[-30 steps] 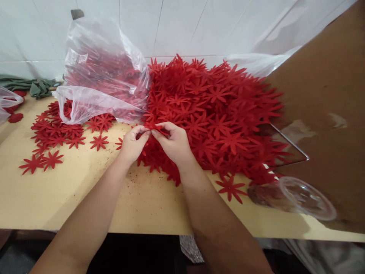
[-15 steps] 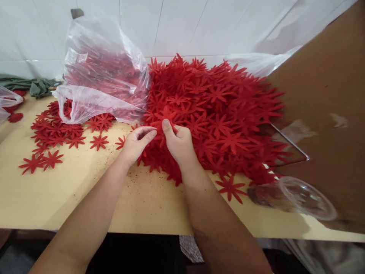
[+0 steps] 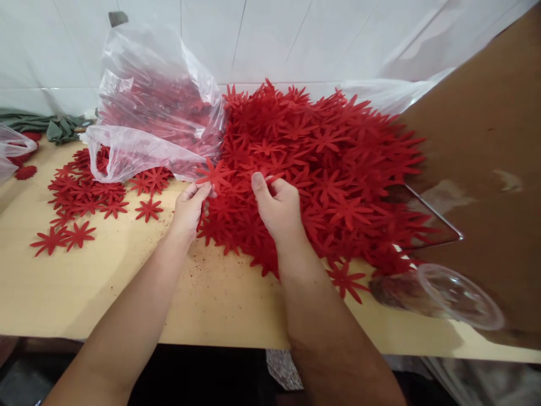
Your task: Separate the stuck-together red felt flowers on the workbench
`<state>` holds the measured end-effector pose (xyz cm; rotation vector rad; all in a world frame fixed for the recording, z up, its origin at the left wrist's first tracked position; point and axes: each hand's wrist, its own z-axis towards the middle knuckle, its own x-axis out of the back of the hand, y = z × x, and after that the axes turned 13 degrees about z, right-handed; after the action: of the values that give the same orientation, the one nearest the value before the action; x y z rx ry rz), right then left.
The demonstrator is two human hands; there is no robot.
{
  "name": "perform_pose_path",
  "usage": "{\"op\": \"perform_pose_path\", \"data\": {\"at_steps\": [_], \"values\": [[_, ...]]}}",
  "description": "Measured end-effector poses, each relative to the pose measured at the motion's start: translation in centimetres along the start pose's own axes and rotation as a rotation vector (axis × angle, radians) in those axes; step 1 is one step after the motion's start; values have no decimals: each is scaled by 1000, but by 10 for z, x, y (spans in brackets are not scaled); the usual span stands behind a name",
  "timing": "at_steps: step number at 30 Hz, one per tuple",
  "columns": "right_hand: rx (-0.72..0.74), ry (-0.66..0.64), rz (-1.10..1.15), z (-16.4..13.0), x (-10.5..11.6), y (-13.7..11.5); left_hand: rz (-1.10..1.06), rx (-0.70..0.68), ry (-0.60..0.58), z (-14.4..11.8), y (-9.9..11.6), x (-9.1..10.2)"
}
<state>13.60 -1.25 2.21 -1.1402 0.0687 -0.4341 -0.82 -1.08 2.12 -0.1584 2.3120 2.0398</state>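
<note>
A small craft workshop: a wooden counter (image 3: 127, 293) heaped with red felt flower cutouts (image 3: 321, 169), bulk plastic bag (image 3: 152, 107), white tiled wall (image 3: 296, 39).

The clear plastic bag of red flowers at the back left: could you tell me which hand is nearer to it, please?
Left. The left hand holds up a red felt flower just below the clear plastic bag, near its lower edge. The right hand rests on the flower pile, farther right.

Clear plastic bag (image 3: 147, 107) w/ red pieces, green cloth (image 3: 46, 127), clear lid (image 3: 460, 296) on table (image 3: 127, 293).
</note>
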Motion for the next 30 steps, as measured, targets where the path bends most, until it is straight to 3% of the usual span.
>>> {"op": "perform_pose_path", "data": {"at_steps": [3,5,7,10,12,20,25,30], "values": [[224,173,-215,1,1,1,41,52,-27,0,-6,-3],[309,180,-302,-2,0,-4,46,105,-64,2,-9,-3],[317,10,-264,-9,-4,-12,33,139,-96,4,-10,-2],[259,-364,-130,-23,-16,-23,-52,172,-119,6,-6,0],[221,-483,-101,-30,-24,-25,-132,195,-136,4,-1,1],[85,-355,-40,-19,-21,-6,-98,-21,-259,-7,6,-2],[98,-406,-28,-18,-18,-7,-143,-41,-232,-4,4,0],[15,-311,48,-16,-19,-6,-97,-43,-251,-6,4,-2]]}}
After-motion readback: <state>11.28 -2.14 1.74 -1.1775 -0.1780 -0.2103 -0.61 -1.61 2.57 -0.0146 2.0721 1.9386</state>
